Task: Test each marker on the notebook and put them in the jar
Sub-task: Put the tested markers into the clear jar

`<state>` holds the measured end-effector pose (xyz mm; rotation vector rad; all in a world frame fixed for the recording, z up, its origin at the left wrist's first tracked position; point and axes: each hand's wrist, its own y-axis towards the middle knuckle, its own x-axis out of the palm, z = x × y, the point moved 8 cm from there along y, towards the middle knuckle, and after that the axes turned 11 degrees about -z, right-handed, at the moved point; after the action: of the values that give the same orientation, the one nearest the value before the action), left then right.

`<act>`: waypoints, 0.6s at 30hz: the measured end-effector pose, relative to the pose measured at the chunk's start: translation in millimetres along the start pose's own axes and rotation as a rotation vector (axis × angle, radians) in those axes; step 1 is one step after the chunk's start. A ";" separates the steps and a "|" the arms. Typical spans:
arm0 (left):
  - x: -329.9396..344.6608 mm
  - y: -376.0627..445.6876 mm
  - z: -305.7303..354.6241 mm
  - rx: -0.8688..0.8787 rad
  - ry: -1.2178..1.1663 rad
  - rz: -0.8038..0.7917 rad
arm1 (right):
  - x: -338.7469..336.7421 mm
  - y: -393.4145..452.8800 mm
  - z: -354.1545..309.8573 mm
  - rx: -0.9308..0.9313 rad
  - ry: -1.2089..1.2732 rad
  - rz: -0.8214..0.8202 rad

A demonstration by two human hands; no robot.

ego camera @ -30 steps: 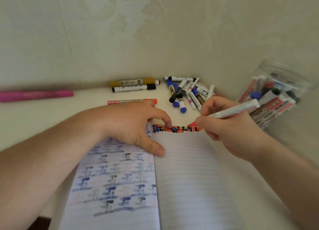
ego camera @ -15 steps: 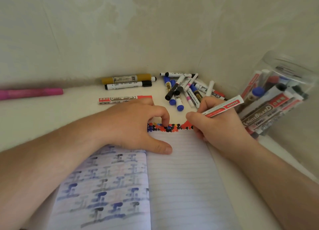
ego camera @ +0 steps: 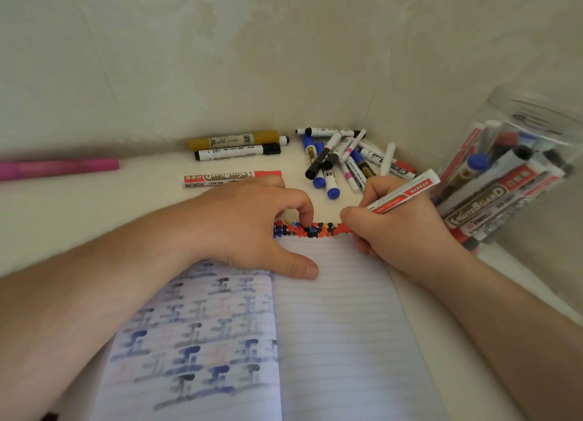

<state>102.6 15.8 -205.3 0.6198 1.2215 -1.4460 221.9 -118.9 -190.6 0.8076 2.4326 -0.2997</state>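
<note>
A: Red-and-white whiteboard marker (ego camera: 402,195) pinched in the right hand (ego camera: 400,231), tip down at the end of the dot row (ego camera: 310,229) along the notebook (ego camera: 340,326) top edge. Looks like mid-test.

B: Left hand (ego camera: 249,225)?

A: Fingers curled, index tip and thumb pressing the page. Grips nothing, probably pinning the paper so it won't slide under the stroke.

B: Jar?

A: Clear jar (ego camera: 520,168) tilted at far right, near the writing hand, already packed with markers. Short drop-off, I'd guess.

B: Remaining?

A: Pile of markers (ego camera: 344,161) beyond the notebook, near the corner. Red whiteboard marker (ego camera: 232,178), black-capped marker (ego camera: 236,151) and gold marker (ego camera: 235,139) lie left of it on the worktop (ego camera: 79,215). Pink marker (ego camera: 60,168) far left. Plenty untested.
</note>
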 end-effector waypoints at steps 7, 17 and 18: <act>-0.8 0.0 -0.3 0.005 0.010 0.005 | -1.5 -0.1 1.2 0.006 0.024 -0.013; -1.2 0.2 0.5 0.001 0.000 0.000 | -2.9 1.3 1.7 -0.006 0.038 0.010; -1.2 0.2 1.0 0.000 0.001 -0.003 | -2.5 1.6 2.5 -0.003 0.043 0.005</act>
<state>103.3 15.3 -204.0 0.6188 1.2243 -1.4484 225.7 -119.8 -191.2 0.8262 2.4706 -0.2796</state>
